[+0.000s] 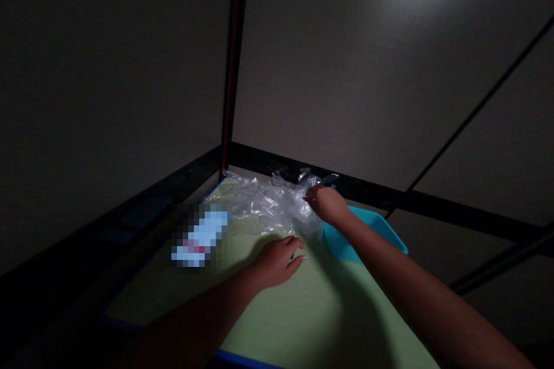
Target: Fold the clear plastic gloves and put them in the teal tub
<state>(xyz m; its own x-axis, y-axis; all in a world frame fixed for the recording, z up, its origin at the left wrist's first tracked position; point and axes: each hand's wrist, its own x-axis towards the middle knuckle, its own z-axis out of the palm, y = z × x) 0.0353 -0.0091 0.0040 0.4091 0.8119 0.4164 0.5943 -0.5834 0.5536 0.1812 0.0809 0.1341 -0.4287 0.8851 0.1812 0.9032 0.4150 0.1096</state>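
Observation:
A heap of crumpled clear plastic bags [268, 200] lies at the far end of the pale green tabletop [294, 317]. At the heap's right side, my right hand [328, 204] has its fingers curled closed on the thin plastic; the fingertips are partly hidden. My left hand [280, 260] hovers over the table just in front of the bags, thumb and fingers apart and nothing between them. A turquoise plastic basin [376, 230] stands to the right, partly behind my right forearm.
A light blue pixelated object [203, 236] lies on the table's left side. Grey wall panels [320, 81] with dark rails meet in a corner behind the table. Blue edging [242, 359] runs along the table's near side. The surroundings are dim.

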